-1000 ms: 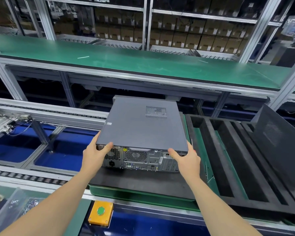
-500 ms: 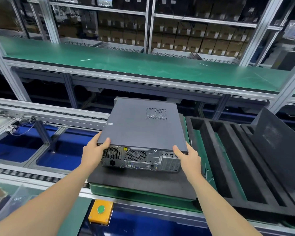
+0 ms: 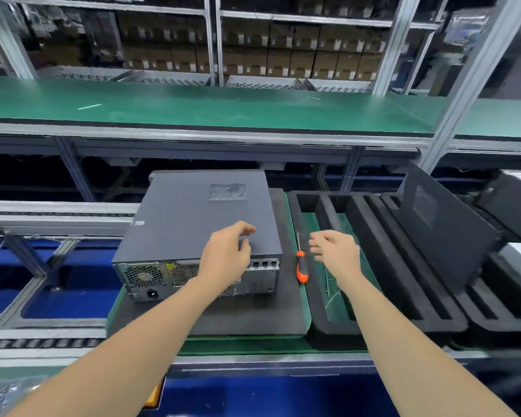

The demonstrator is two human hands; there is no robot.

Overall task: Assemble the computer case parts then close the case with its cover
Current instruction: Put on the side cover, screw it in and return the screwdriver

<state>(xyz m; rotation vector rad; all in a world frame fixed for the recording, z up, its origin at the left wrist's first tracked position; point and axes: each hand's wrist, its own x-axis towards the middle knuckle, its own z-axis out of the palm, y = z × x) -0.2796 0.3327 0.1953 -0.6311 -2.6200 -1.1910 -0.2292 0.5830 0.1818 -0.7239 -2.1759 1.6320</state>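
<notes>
Step in hand, as we are judging it: fastening the cover (image 3: 193,218). It is lying flat on top of the computer case (image 3: 163,275) and looking flush along the rear edge. The case is sitting on the black foam mat (image 3: 253,317), rear ports facing us.

To do it well, we are advising:
- Take the screwdriver (image 3: 302,267) by its orange handle. It is lying just beside the case's right side, at the mat's edge next to the foam tray (image 3: 325,329).
- Press the cover down near the rear corner with the other hand so it is not sliding while the screw is going in.
- Check the rear lip is fully engaged first, since a lifted corner risks a crooked screw.

Our left hand (image 3: 227,254) is hovering over the rear right part of the cover. Its fingers (image 3: 245,230) are loosely curled and gripping nothing — we cannot tell whether the tips are touching the panel.

Our right hand (image 3: 336,251) is hanging just right of the screwdriver. Its fingers (image 3: 316,240) are relaxed and slightly spread, holding nothing and not touching the tool.
</notes>
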